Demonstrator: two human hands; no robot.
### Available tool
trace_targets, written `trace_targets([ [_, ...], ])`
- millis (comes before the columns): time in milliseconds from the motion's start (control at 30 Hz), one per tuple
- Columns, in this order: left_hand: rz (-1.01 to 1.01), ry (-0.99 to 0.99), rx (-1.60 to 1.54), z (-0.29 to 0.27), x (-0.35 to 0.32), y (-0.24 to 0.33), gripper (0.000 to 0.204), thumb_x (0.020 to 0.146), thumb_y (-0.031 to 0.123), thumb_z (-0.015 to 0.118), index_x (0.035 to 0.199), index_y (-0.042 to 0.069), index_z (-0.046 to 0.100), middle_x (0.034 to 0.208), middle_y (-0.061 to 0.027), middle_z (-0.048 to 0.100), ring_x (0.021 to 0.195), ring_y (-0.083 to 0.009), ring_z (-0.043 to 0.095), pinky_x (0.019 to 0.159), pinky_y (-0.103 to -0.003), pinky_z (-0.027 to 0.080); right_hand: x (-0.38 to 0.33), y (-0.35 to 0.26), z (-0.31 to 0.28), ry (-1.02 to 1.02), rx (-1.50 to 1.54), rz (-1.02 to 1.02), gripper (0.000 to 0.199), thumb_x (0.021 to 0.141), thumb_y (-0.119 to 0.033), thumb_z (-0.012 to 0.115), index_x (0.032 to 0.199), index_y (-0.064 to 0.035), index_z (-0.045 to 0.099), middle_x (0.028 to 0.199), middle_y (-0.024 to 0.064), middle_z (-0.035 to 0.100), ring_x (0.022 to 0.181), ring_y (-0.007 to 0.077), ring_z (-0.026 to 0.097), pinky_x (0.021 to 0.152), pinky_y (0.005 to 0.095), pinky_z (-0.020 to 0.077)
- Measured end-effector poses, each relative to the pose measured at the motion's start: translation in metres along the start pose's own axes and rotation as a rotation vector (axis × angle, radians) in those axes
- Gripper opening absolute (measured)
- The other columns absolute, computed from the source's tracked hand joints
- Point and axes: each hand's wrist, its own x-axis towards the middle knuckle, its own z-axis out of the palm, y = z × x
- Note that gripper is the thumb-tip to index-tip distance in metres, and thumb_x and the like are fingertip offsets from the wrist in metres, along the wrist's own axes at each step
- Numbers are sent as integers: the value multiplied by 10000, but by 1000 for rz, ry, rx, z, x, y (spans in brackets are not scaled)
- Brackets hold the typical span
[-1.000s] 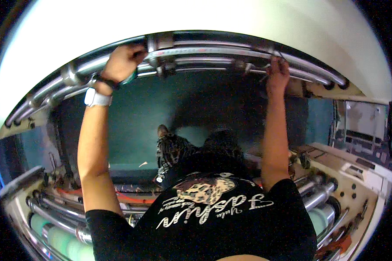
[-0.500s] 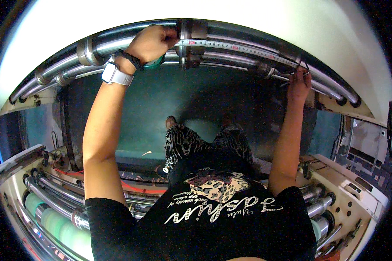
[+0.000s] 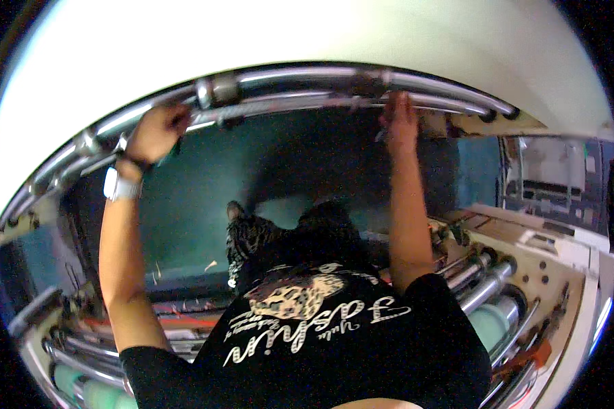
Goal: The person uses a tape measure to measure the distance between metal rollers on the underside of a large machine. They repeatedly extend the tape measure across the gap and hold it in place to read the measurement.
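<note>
Two hands are up on the metal rollers [image 3: 307, 92]: left hand [image 3: 155, 133] at upper left closed around something small and dark, right hand [image 3: 399, 119] at upper centre pressed flat with fingers open, so the work looks mid-way.

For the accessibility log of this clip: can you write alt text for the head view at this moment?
Seen from above, a person in a black printed T-shirt reaches both arms up to shiny metal rollers spanning a machine, left hand and right hand on them. A white wristwatch sits on the left wrist; below are a teal floor and more rollers with pale green ones.
</note>
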Motion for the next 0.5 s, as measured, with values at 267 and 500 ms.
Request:
trace_targets([
  [267,-60,-183,-83,42,-51,14,107,721,112,559,711,6,553,624,-173,532,582,-330,527,516,-368,393,-22,-23,21,-160,315,67,201,884,-261,453,874,-74,525,663,-38,450,552,46,363,483,192,318],
  [500,-156,-224,-154,49,-58,15,126,724,127,572,717,3,551,622,-175,528,573,-323,522,504,-359,382,-18,-5,39,-85,252,-65,155,893,-187,430,851,-56,502,599,-32,400,517,39,338,443,186,300],
])
